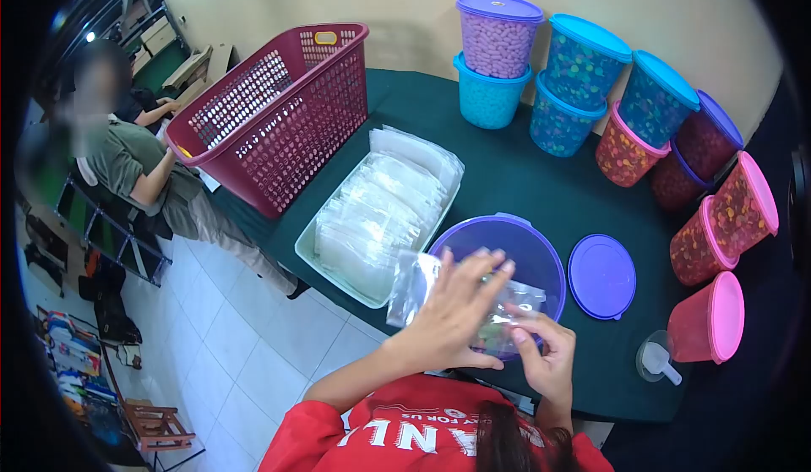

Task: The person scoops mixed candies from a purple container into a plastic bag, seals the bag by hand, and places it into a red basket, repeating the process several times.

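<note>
A clear plastic bag (414,284) is at my hands, over the near side of a round purple tub (553,261). My left hand (460,307) is spread over the bag, fingers apart, with a ring on one finger. Thumb and fingers of my right hand (545,349) pinch the bag's right part. Something greenish shows beneath my hands; whether it lies in the bag or the tub I cannot tell. Left of the tub, a pale green tray (306,248) holds stacked clear packets (372,223).
A maroon basket (296,130) stands behind the tray. Lidded tubs (587,62) of colourful pieces curve round the back and right. A purple lid (601,276) lies right of the tub, near a cup with a scoop (656,358). People (127,155) are at the left.
</note>
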